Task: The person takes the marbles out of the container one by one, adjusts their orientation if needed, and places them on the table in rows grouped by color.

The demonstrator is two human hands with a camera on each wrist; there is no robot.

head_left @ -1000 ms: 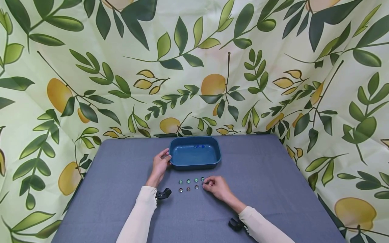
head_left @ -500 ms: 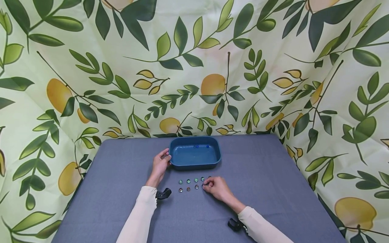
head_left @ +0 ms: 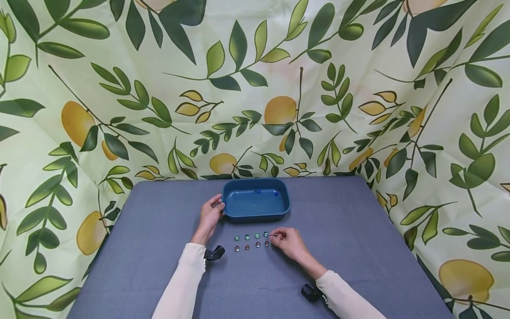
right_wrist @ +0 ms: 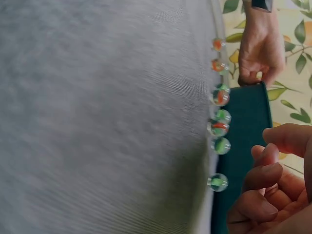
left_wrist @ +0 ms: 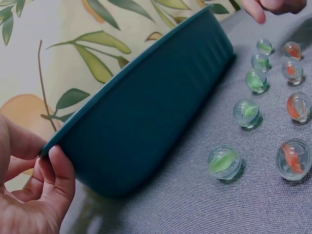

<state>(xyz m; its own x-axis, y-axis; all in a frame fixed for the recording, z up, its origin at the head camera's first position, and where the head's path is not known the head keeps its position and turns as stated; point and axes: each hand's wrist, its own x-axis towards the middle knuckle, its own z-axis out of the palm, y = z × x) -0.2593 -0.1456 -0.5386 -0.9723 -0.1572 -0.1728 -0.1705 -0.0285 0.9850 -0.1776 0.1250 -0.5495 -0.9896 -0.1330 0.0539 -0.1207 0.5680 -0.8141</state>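
Observation:
My left hand (head_left: 210, 217) grips the left rim of a blue plastic bin (head_left: 255, 219), thumb and fingers pinching its edge in the left wrist view. In the bin lie a few dark blue marbles (head_left: 276, 194). In front of it, two rows of glass marbles stand on the cloth: green-cored ones (left_wrist: 224, 162) nearer the bin, orange-cored ones (left_wrist: 293, 159) nearer me. My right hand (head_left: 292, 244) hovers at the rows' right end, partly covering the last green marble. Its fingers (right_wrist: 263, 175) are loosely bent, thumb apart, and I see nothing between them.
A grey-blue cloth (head_left: 159, 266) covers the table. Leaf-and-fruit patterned fabric (head_left: 255, 88) hangs behind and along both sides. Black wrist-camera mounts (head_left: 215, 254) stick out from both wrists.
My right hand has let go of the rightmost orange marble and shifted slightly right and away, so that marble now shows. One blue marble in the bin has rolled right. My left hand stays put.

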